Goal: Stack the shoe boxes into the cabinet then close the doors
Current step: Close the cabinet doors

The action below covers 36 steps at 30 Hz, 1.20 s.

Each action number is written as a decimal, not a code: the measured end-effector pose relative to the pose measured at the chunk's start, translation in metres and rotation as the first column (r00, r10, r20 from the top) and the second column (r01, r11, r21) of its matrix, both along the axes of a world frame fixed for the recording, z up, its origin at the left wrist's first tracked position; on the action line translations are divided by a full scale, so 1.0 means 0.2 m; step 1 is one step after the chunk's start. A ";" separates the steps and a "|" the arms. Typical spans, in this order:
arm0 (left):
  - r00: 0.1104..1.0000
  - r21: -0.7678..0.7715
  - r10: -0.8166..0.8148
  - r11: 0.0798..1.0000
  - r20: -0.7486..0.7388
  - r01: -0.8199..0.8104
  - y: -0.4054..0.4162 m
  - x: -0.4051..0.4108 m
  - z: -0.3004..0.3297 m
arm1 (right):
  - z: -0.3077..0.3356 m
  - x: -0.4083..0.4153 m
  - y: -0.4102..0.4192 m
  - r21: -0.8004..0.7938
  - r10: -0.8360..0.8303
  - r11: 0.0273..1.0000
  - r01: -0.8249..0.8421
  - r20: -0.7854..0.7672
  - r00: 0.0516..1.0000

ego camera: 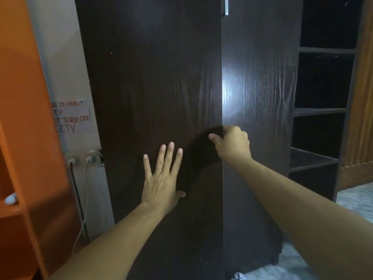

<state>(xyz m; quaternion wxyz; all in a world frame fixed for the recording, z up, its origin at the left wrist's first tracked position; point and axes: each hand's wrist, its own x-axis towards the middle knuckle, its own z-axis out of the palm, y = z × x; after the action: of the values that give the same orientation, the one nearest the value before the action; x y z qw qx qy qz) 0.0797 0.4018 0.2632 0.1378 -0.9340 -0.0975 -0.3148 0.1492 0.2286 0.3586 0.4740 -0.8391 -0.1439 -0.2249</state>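
The step in hand looks like the last one, closing the doors. The left door (149,98) of the dark wooden cabinet fills the middle of the view, and everything else is placed from it here. The left hand (161,178) lies flat on the lower part of that door, fingers straight and spread, palm against the wood. The right hand (232,144) is at the door's right edge, a little above the left hand, fingers curled round the edge where it meets the right door (258,98) (whether the seam is fully shut there cannot be told). A metal handle (226,6) shows at the top of that same edge. No shoe boxes are in view; by my reading they are already behind the doors, though nothing here confirms it.

Right of the doors stand open dark shelves (323,110). Left of the left door, a wall carries a handwritten notice (72,116) and a socket (84,158) with cables.

The next move probably calls for freeing the right fingers from the seam, then a steady push with the flat left palm until the edges sit flush.
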 end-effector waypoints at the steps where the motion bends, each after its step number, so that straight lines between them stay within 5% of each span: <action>1: 1.000 -0.008 0.012 1.000 -0.006 -0.012 0.00 0.02 0.00 | 0.00 0.02 0.02 -0.011 -0.013 1.000 0.013 -0.002 1.000; 9: 0.997 -0.020 0.052 0.998 -0.059 -0.054 0.01 0.08 0.04 | -0.08 0.07 0.13 -0.037 0.008 0.999 -0.008 0.015 1.000; 12: 0.986 -0.001 0.066 0.998 -0.152 -0.067 0.04 0.09 0.04 | -0.16 0.08 0.13 -0.221 0.084 0.973 -0.070 0.055 0.995; 15: 0.974 0.009 0.090 0.996 -0.210 -0.091 0.06 0.11 0.03 | -0.24 0.11 0.15 -0.510 0.166 0.847 -0.148 -0.010 0.986; 18: 0.965 0.029 0.113 0.994 -0.237 -0.110 0.07 0.12 0.03 | -0.29 0.17 0.15 -0.633 0.181 0.754 -0.175 -0.056 0.982; 29: 0.939 -0.022 -0.017 1.000 -0.342 0.010 -0.13 0.12 -0.14 | -0.45 0.22 -0.15 -0.613 0.215 0.736 -0.286 -0.188 0.958; 36: 0.776 -0.238 -0.248 0.963 -0.580 0.129 -0.38 0.18 -0.53 | -0.84 0.23 -0.53 -0.694 0.033 0.657 -0.295 -0.364 0.931</action>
<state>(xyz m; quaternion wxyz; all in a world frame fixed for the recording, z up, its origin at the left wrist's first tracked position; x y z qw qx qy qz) 0.1148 0.3252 0.1573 0.0419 -0.9990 0.0170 -0.0019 0.1947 0.1228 0.1916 0.1292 -0.9663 -0.2197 0.0359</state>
